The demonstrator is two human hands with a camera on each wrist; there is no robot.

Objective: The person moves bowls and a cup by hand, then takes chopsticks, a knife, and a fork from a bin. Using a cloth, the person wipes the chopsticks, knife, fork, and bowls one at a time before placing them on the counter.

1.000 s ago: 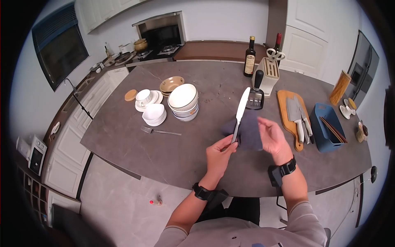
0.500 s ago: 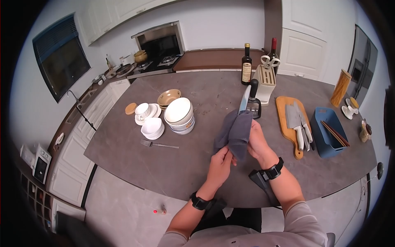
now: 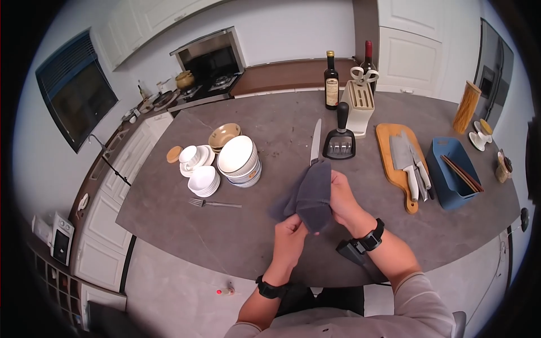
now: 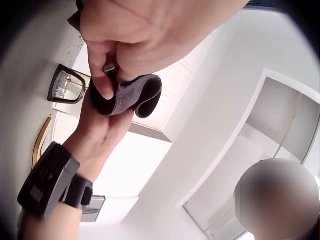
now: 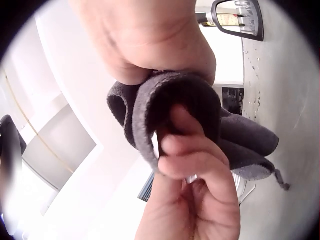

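A silver table knife point(image 3: 316, 141) points away from me over the table, its blade standing out above a dark grey cloth point(image 3: 313, 194). The cloth is folded round the knife's lower part and hides it. My left hand point(image 3: 289, 242) pinches the knife's handle end at the bottom of the cloth; a bit of metal shows between its fingers in the left wrist view. From the right side, my right hand point(image 3: 345, 203) grips the cloth around the knife. In the right wrist view, the cloth point(image 5: 177, 82) curls open like a tube over the left fingers.
Left on the table are a fork point(image 3: 217, 203), stacked bowls point(image 3: 238, 155) and small white dishes point(image 3: 203, 180). Beyond the hands are a black-handled tined tool point(image 3: 341, 147) and a knife block point(image 3: 359, 107). Rightward lie a cutting board point(image 3: 389, 141) with knives and a blue bin point(image 3: 445, 197).
The right hand, loosely spread beside the knife a second ago, has closed in with the cloth and wrapped it round the knife. Both hands have come slightly left and nearer the body.
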